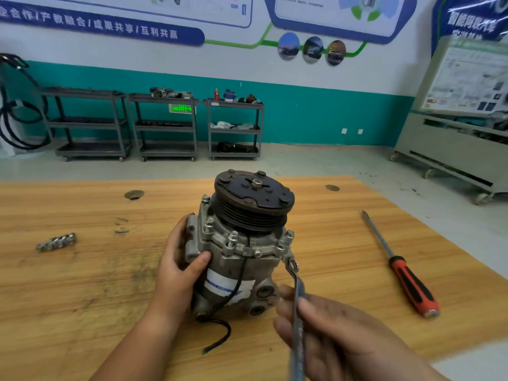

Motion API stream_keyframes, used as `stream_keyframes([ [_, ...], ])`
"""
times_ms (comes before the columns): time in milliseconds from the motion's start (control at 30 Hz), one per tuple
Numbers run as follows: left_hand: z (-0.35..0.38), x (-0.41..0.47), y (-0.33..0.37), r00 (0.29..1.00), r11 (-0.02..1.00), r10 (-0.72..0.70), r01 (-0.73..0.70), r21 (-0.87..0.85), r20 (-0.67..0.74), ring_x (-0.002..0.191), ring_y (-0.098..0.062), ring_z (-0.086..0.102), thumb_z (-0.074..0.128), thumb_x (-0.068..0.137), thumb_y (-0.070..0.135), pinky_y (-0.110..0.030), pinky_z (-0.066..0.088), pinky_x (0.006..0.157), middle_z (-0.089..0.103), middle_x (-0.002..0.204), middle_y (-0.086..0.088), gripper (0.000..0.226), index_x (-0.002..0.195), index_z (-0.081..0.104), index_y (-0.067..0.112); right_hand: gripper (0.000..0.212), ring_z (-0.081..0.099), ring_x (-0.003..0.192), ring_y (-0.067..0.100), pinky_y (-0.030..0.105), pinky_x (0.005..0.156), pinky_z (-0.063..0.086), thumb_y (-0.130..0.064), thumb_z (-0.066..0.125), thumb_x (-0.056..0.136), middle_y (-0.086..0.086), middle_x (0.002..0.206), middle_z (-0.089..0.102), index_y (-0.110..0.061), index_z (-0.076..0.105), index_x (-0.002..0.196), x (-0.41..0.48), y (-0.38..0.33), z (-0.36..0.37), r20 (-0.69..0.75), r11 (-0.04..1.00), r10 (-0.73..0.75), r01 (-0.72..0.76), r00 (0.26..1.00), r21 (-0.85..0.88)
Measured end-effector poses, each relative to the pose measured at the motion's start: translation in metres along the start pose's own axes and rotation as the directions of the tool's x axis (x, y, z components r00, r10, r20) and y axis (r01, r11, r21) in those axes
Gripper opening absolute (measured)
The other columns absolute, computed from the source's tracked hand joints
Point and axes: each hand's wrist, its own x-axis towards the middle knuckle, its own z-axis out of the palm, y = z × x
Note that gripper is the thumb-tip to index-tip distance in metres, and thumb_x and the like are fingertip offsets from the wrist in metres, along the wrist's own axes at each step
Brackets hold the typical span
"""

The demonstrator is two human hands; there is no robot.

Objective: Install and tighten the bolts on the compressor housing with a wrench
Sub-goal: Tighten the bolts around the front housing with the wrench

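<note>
A grey compressor (233, 259) stands upright on the wooden table (82, 284), its black pulley (254, 204) on top. Several bolts (233, 237) stick up around the housing flange. My left hand (178, 268) grips the left side of the housing, thumb across its front. My right hand (330, 331) holds a flat steel wrench (298, 303) by its shaft. The wrench's ring end sits over a bolt (292, 264) at the housing's right front edge. A black cable (220, 334) trails from the compressor's base.
A red-handled screwdriver (406, 281) lies on the table to the right. A cluster of metal sockets (57, 241) lies at the left. Two round holes (134, 194) mark the table's far side. Grey shelf carts (165, 127) stand along the back wall.
</note>
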Motion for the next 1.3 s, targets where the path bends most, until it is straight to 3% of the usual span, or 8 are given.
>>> stream_keyframes([
  [167,-0.001,-0.002,0.0,0.999,0.997,-0.047,0.047,-0.059,-0.001,0.112,-0.007,0.062,0.073,0.055,0.037,-0.018,0.054,0.079,0.065,0.119,0.014,0.073,0.125,0.05,0.039,0.009,0.061,0.047,0.015,0.02,0.043,0.049,-0.011,0.071,0.059,0.011,0.063,0.067,-0.012,0.077,0.066,-0.002,-0.015,-0.034,-0.144,0.927,-0.223,0.164,0.964,-0.337],
  [333,-0.001,-0.006,0.002,0.997,0.996,-0.069,0.07,-0.054,0.024,0.123,-0.019,0.056,0.076,0.073,0.019,-0.042,0.048,0.099,0.053,0.138,0.002,0.071,0.13,0.044,0.046,0.022,0.048,0.06,0.002,0.015,0.059,0.039,-0.021,0.049,0.091,-0.007,0.062,0.054,-0.031,0.067,0.098,0.017,-0.068,-0.058,0.182,0.142,-0.439,0.268,0.88,-0.953],
  [433,0.001,-0.007,0.003,0.999,0.999,-0.047,0.047,-0.009,0.026,0.122,-0.008,0.053,0.06,0.073,0.026,-0.031,0.049,0.097,0.049,0.139,0.009,0.067,0.133,0.038,0.045,0.033,0.053,0.073,0.001,0.014,0.063,0.038,-0.043,0.036,0.087,-0.02,0.073,0.058,-0.033,0.059,0.11,0.03,-0.096,-0.056,0.369,-0.29,-0.309,0.283,0.876,-0.914],
  [567,0.0,-0.006,0.002,0.999,0.999,-0.032,0.031,0.021,0.027,0.12,0.002,0.052,0.075,0.075,0.021,-0.013,0.05,0.087,0.048,0.137,0.013,0.076,0.136,0.035,0.04,0.052,0.053,0.09,0.0,0.024,0.078,0.043,-0.054,0.027,0.085,-0.02,0.096,0.061,-0.03,0.058,0.118,0.047,-0.116,-0.047,0.442,-0.521,-0.119,0.323,0.889,-0.79],
  [900,-0.001,-0.008,0.003,0.996,0.999,-0.05,0.051,-0.003,0.068,0.13,-0.019,0.049,0.068,0.065,0.041,-0.042,0.045,0.103,0.045,0.146,0.0,0.074,0.133,0.038,0.045,0.025,0.05,0.104,0.002,0.027,0.094,0.039,-0.03,0.043,0.097,-0.019,0.105,0.056,-0.033,0.058,0.117,0.081,-0.142,-0.026,0.301,-0.556,0.142,0.328,0.943,-0.764],
  [1067,0.001,-0.007,0.003,0.996,0.997,-0.065,0.067,-0.031,0.053,0.118,-0.008,0.057,0.067,0.055,0.048,-0.028,0.052,0.093,0.053,0.133,0.011,0.075,0.126,0.044,0.041,0.02,0.045,0.068,-0.002,0.021,0.07,0.037,-0.037,0.039,0.097,-0.021,0.07,0.05,-0.044,0.058,0.096,0.075,-0.143,-0.022,0.216,-0.518,0.184,0.281,0.959,-0.808],
  [1167,0.002,-0.006,0.003,0.997,0.997,-0.06,0.062,-0.044,0.039,0.11,0.002,0.06,0.067,0.055,0.047,-0.016,0.052,0.082,0.056,0.124,0.019,0.073,0.124,0.045,0.041,0.022,0.048,0.06,0.001,0.023,0.067,0.043,-0.034,0.042,0.098,-0.015,0.061,0.054,-0.032,0.064,0.093,0.065,-0.139,-0.022,0.075,-0.349,0.234,0.156,0.969,-0.924],
  [1300,0.0,-0.006,0.001,0.997,0.996,-0.067,0.069,-0.065,0.038,0.113,0.0,0.059,0.068,0.055,0.046,-0.017,0.052,0.084,0.056,0.127,0.016,0.074,0.126,0.046,0.04,0.022,0.068,0.062,0.015,0.023,0.056,0.054,-0.03,0.055,0.091,0.004,0.069,0.069,-0.014,0.065,0.081,0.049,-0.12,-0.015,0.018,0.228,0.425,-0.088,0.905,-0.97],
])
